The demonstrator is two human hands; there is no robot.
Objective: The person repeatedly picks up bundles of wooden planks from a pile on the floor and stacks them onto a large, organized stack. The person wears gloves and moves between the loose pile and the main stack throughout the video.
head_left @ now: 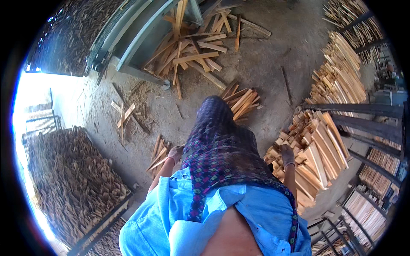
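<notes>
My left hand, in a light glove, hangs beside the dark patterned cloth wrapped round my waist and legs. Its fingertips lie against or close to the cloth's left edge; their grip is too small to make out. Below that hand, a small bundle of wood strips lies on the floor. My right hand, also gloved, is over the near side of a large stack of sawn wood pieces. Whether it touches the stack cannot be made out, and its fingers are foreshortened.
Ahead lies a loose heap of wood strips beside a green metal frame. A smaller pile sits just past my feet. Dark posts edge the right stacks. A dense rack of wood stands at left.
</notes>
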